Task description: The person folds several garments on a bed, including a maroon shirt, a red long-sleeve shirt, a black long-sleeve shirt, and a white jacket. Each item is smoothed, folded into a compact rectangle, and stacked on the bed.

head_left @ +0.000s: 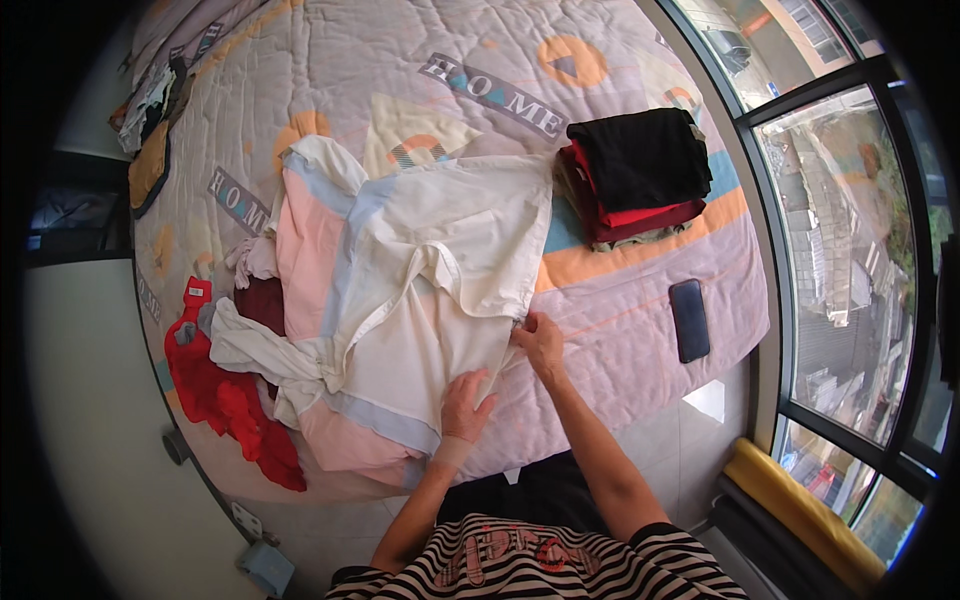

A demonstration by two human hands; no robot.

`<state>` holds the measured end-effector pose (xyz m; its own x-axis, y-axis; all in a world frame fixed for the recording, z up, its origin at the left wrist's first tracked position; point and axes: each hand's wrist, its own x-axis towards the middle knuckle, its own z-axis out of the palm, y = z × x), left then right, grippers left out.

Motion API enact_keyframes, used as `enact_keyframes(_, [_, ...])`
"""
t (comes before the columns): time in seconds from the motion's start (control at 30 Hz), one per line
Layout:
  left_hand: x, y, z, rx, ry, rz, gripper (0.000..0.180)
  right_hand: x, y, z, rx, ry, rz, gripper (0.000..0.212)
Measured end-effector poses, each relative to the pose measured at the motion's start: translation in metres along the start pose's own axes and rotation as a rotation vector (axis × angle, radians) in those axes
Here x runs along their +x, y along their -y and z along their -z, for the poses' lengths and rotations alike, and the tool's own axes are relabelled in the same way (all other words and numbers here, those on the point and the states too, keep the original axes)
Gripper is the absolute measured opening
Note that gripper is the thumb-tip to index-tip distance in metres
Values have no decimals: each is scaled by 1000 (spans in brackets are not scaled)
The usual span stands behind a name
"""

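Note:
A thin jacket (440, 240) with white, pale blue and pink panels lies spread on the bed, its hem side toward the right. My left hand (465, 408) rests on its near edge, fingers spread and lying flat on the white cloth. At the jacket's right corner, my right hand (538, 343) pinches the hem between thumb and fingers. One white sleeve (270, 350) stretches out to the left, over a dark red garment (262, 305). The other sleeve (328, 165) is bunched at the far left corner.
Folded clothes, black on top, form a stack (640, 165) at the right. A dark phone (689, 320) lies nearer me on the quilt (620, 370). Crumpled red clothing (235, 415) lies at the bed's left edge. Windows (840, 230) line the right side.

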<state>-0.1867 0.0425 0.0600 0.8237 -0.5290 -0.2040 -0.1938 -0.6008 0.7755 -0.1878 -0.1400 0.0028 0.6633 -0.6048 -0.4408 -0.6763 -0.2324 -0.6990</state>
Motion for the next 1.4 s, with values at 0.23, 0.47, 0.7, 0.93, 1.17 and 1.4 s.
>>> enact_keyframes(0.23, [-14, 10, 7, 170, -1, 52, 45, -14, -1, 12, 448, 196, -243, 24])
enact_keyframes(0.47, [-14, -12, -7, 134, 75, -46, 20, -55, -38, 76, 694, -26, -393, 16])
enact_keyframes(0.7, [-42, -54, -42, -178, 173, 14, 16, -44, -83, 98, 774, -90, -383, 17])
enact_keyframes(0.93, [-139, 19, 20, -658, 97, 514, 18, -71, -71, 92, 922, 226, -428, 26])
enact_keyframes(1.17, [-181, 104, 138, -735, -567, 951, 27, -53, -55, 96, 824, 209, -426, 42])
enact_keyframes(1.4, [-106, 192, 190, -497, -689, 819, 40, -37, -33, 78, 356, 132, -282, 38])
